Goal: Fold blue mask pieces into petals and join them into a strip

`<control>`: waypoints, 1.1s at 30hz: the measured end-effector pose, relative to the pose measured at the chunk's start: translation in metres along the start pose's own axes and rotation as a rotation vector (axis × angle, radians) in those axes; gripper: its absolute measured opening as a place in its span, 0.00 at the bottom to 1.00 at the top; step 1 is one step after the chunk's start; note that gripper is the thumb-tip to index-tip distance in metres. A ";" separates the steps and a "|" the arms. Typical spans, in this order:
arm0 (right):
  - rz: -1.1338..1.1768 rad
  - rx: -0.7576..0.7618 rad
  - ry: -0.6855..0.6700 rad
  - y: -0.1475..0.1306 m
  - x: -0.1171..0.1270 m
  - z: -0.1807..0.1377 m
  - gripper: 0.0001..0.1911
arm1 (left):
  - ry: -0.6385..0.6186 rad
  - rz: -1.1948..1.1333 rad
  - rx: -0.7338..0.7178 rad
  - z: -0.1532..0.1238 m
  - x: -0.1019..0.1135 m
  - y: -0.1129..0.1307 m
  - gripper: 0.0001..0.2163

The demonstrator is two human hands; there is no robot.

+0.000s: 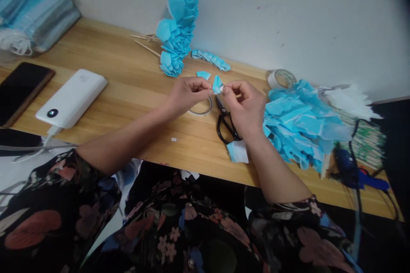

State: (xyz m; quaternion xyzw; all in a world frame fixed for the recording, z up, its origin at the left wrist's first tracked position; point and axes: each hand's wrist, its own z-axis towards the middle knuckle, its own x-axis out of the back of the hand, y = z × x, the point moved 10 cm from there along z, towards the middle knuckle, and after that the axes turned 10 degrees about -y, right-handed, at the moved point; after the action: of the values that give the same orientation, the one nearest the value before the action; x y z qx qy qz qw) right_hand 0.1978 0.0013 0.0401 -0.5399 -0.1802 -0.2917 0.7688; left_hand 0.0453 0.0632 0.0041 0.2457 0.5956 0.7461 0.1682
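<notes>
A small folded blue piece (217,84), like a petal of thin sheet material, is held up over the middle of the table. My left hand (188,96) pinches its lower left edge between thumb and forefinger. At its right edge, my right hand (246,106) has thumb and fingers closed, with a bit of white showing by the fingertips. Black-handled scissors (221,131) lie under my right hand, partly hidden by it. Below my left fingers is a thin tape roll (209,106), largely covered. Another blue piece (203,75) rests just behind the hands.
Blue flowers on sticks (174,36) and a pleated blue strip (211,59) lie near the wall. To the right are a tape roll (273,81), a blue sheet pile (297,123) and a glue gun (371,179). A power bank (72,98) and phone (22,91) lie left.
</notes>
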 end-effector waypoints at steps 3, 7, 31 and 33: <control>0.075 -0.021 0.031 0.011 0.003 0.003 0.09 | 0.018 0.001 0.016 0.001 0.006 -0.001 0.07; 0.137 -0.046 -0.007 0.018 0.002 0.007 0.12 | 0.150 -0.050 0.014 0.003 0.041 0.005 0.10; -0.259 0.072 -0.740 -0.067 -0.119 0.022 0.12 | 0.295 -0.375 -0.093 0.011 0.094 0.017 0.12; -0.102 -0.044 -0.627 -0.048 -0.093 0.034 0.11 | 0.185 -0.443 -0.040 0.013 0.080 0.016 0.13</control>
State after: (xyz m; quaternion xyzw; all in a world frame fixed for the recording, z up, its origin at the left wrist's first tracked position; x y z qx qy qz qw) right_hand 0.0975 0.0452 0.0321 -0.6103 -0.4288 -0.1531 0.6483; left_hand -0.0121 0.1136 0.0356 0.0360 0.6329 0.7219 0.2773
